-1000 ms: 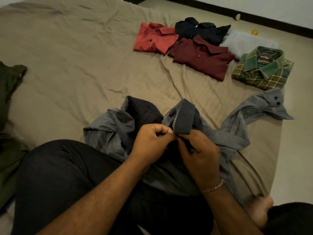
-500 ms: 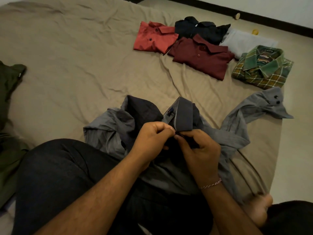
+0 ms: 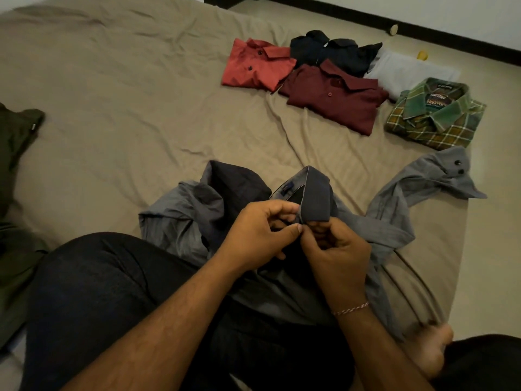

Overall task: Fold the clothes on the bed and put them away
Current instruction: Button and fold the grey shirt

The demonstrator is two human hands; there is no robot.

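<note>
A grey shirt [image 3: 392, 221] lies rumpled in front of my lap on the tan bed sheet [image 3: 127, 108], one sleeve stretched out to the right. Its dark collar [image 3: 314, 194] stands up between my hands. My left hand [image 3: 259, 232] and my right hand [image 3: 335, 249] meet at the collar's lower end, both pinching the fabric there with thumb and fingers. Folded shirts lie at the far right of the bed: an orange-red one [image 3: 253, 66], a maroon one [image 3: 335, 97], a dark navy one [image 3: 335, 52], a white one [image 3: 406, 71] and a green plaid one [image 3: 434, 114].
A dark green garment [image 3: 14, 165] lies unfolded along the bed's left edge. My legs in dark trousers [image 3: 98, 292] fill the near foreground, with a bare foot [image 3: 431, 348] at the right. Floor [image 3: 501, 221] runs beyond the bed's right edge, with small objects by the wall.
My fingers have shifted slightly on the collar's end; the hands stay together at the same spot. The shirt and folded pile have not moved.
</note>
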